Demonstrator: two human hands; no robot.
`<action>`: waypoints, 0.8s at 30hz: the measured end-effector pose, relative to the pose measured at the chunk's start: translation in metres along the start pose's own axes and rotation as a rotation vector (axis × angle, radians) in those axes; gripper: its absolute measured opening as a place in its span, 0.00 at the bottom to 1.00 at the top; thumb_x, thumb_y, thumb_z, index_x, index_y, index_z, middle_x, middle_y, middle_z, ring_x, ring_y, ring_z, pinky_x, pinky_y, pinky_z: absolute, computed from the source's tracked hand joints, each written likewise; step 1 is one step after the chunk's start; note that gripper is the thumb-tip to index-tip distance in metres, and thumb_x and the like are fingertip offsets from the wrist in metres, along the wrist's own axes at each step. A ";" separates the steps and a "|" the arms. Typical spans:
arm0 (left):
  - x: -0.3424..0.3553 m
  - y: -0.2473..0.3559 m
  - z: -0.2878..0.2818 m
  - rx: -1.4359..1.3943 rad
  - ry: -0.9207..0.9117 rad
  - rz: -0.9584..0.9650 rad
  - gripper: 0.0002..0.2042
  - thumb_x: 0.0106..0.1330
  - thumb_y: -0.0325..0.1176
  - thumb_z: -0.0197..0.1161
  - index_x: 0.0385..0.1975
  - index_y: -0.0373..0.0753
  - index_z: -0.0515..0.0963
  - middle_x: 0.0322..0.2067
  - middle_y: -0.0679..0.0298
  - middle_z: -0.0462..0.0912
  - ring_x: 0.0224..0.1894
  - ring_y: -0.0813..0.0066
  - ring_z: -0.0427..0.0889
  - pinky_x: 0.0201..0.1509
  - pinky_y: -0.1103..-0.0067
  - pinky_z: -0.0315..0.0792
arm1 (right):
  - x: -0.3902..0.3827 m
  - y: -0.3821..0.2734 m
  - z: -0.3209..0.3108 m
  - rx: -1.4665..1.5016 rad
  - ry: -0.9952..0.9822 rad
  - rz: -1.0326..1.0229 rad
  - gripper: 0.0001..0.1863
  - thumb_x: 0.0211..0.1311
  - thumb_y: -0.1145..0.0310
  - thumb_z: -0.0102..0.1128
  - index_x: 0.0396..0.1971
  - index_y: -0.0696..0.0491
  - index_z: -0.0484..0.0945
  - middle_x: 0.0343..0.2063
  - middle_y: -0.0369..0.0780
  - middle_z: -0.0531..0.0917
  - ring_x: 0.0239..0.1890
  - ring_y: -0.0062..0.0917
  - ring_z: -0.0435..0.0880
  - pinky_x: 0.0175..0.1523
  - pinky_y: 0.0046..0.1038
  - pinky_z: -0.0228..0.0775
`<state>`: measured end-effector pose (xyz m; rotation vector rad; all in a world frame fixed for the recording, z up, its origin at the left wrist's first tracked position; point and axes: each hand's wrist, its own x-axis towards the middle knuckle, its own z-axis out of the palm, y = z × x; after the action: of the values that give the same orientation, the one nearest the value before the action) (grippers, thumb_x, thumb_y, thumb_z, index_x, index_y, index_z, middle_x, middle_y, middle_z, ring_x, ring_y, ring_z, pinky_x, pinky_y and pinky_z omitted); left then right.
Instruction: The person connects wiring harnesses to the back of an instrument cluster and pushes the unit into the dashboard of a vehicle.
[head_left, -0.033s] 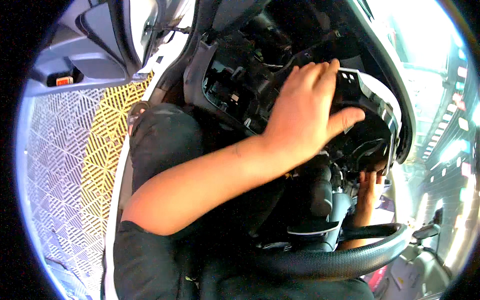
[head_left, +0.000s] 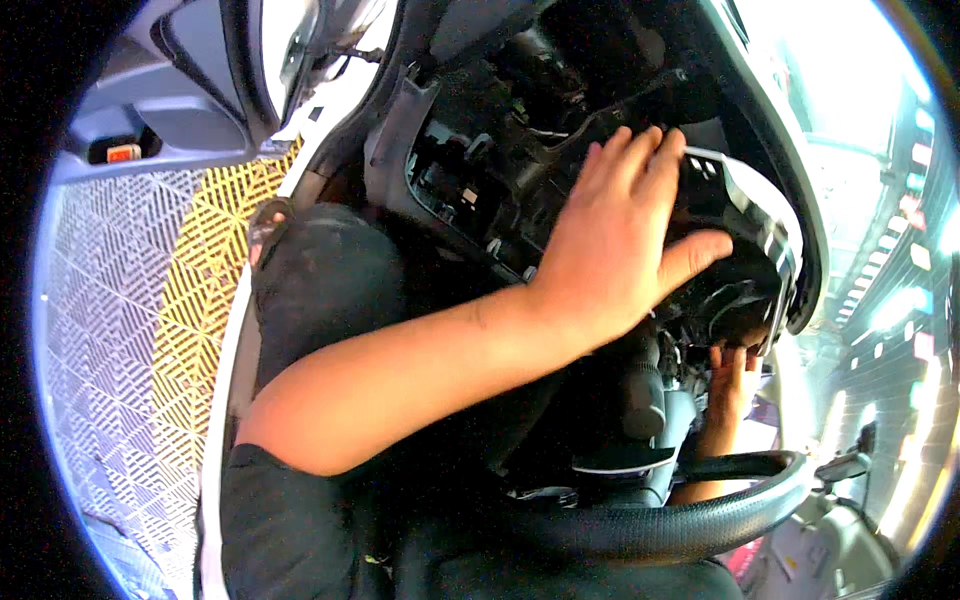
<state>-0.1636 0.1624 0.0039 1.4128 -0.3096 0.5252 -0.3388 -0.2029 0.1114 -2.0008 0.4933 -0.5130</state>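
Observation:
A glossy black instrument cluster with a bright, light-reflecting edge sits in the opened dashboard, beyond the steering wheel. My left hand is at its left end, fingers stretched along the edge and thumb spread over the dark face. At the opposite end, the fingertips of my right hand are hooked on the cluster's edge; the thumb and palm are partly hidden. My right forearm passes behind the steering wheel. Shadow hides how the cluster's back meets the dashboard.
The steering column and its stalk stand between my arms. To the left, bare dashboard openings show brackets and wiring. The open door stands over a grey and yellow grid floor. The windscreen pillar borders the upper right.
The view has shifted slightly. Both hands stay at the cluster's two ends, with the left thumb and fingers a little lower in the picture.

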 end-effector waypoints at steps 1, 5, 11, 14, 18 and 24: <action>-0.006 0.004 -0.002 -0.111 -0.047 -0.040 0.42 0.67 0.53 0.69 0.69 0.23 0.63 0.68 0.32 0.67 0.72 0.31 0.63 0.76 0.58 0.60 | 0.003 -0.002 -0.001 -0.010 -0.015 0.013 0.35 0.67 0.58 0.73 0.69 0.50 0.66 0.60 0.38 0.76 0.56 0.29 0.77 0.58 0.38 0.76; -0.023 0.008 -0.006 -0.386 0.057 -0.058 0.42 0.62 0.36 0.75 0.71 0.23 0.60 0.73 0.29 0.54 0.77 0.31 0.54 0.78 0.57 0.57 | 0.009 -0.004 -0.003 0.104 -0.172 -0.047 0.39 0.66 0.61 0.73 0.72 0.49 0.62 0.64 0.40 0.73 0.62 0.34 0.75 0.65 0.43 0.73; -0.027 0.011 -0.001 -0.632 0.232 -0.538 0.49 0.48 0.36 0.85 0.69 0.30 0.61 0.66 0.43 0.62 0.68 0.47 0.69 0.72 0.63 0.70 | 0.005 -0.003 -0.007 0.133 -0.168 -0.083 0.31 0.72 0.65 0.66 0.70 0.51 0.63 0.68 0.45 0.70 0.69 0.36 0.71 0.73 0.40 0.69; -0.028 0.012 0.003 -0.727 0.220 -0.643 0.49 0.51 0.40 0.84 0.70 0.30 0.59 0.61 0.47 0.66 0.66 0.52 0.72 0.68 0.65 0.74 | 0.003 -0.003 -0.009 0.109 -0.118 -0.099 0.31 0.73 0.64 0.65 0.70 0.52 0.63 0.67 0.45 0.70 0.68 0.36 0.72 0.73 0.39 0.70; -0.036 0.008 0.009 -0.668 0.073 -0.825 0.40 0.60 0.48 0.78 0.64 0.28 0.68 0.57 0.44 0.79 0.59 0.50 0.81 0.65 0.64 0.75 | 0.000 -0.002 -0.009 0.112 -0.101 -0.124 0.29 0.75 0.63 0.63 0.69 0.53 0.64 0.66 0.45 0.72 0.66 0.36 0.74 0.72 0.37 0.71; -0.044 -0.006 0.022 -0.704 -0.113 -0.799 0.29 0.68 0.54 0.68 0.53 0.31 0.79 0.49 0.44 0.86 0.54 0.44 0.84 0.60 0.62 0.76 | -0.009 0.001 -0.004 0.014 0.087 -0.100 0.28 0.75 0.62 0.63 0.68 0.50 0.65 0.64 0.44 0.75 0.62 0.33 0.78 0.63 0.32 0.76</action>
<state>-0.1959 0.1328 -0.0201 0.7713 0.0092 -0.3097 -0.3483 -0.2015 0.1105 -2.0035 0.4430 -0.6657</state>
